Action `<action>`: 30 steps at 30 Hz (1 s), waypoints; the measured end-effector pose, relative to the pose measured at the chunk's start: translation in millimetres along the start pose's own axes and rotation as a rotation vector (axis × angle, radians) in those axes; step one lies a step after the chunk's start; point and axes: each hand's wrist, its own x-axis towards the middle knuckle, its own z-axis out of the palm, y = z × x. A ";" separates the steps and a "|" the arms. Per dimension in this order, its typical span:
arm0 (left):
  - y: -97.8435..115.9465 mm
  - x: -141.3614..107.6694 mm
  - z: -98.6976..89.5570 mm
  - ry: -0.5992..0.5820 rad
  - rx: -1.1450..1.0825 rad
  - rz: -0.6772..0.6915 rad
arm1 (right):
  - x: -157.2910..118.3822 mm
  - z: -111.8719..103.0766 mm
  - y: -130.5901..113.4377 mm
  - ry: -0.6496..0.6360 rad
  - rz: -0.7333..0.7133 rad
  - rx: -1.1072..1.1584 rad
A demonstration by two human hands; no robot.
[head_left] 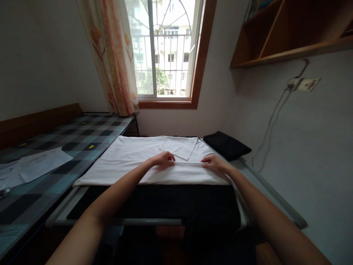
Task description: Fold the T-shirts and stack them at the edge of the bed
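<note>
A white T-shirt (110, 162) lies spread across the table, its body toward the left and a sleeve-like flap folded over near the far right. My left hand (164, 159) pinches a raised ridge of the cloth near the middle. Farther right along that same ridge, my right hand (213, 162) grips the fabric between thumb and fingers. The ridge runs taut between both hands. Beneath the shirt's near edge, a black cloth or mat (165, 200) covers the front of the table.
A folded black cloth (227, 144) rests at the table's back right, by the wall. On the left stands a bed with a checkered mattress (102, 129), papers (44, 163) on it. A window with a curtain (110, 55) is ahead. Cords (271, 125) hang at right below a shelf (275, 55).
</note>
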 end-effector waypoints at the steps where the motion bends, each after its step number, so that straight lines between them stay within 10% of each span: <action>1: -0.2 2.0 -2.5 -0.018 -0.012 -0.002 | -0.2 -2.3 3.6 -0.013 -0.025 0.011; 13: -2.5 4.8 -11.7 -0.049 0.055 -0.207 | 15.8 0.5 21.9 0.003 0.032 -0.062; 23: 19.5 -5.0 5.7 0.142 0.312 -0.114 | 4.6 -0.6 33.0 0.080 0.013 -0.041; 30: 12.4 -2.4 5.6 0.050 0.186 -0.089 | 6.2 2.8 31.7 0.049 0.041 -0.133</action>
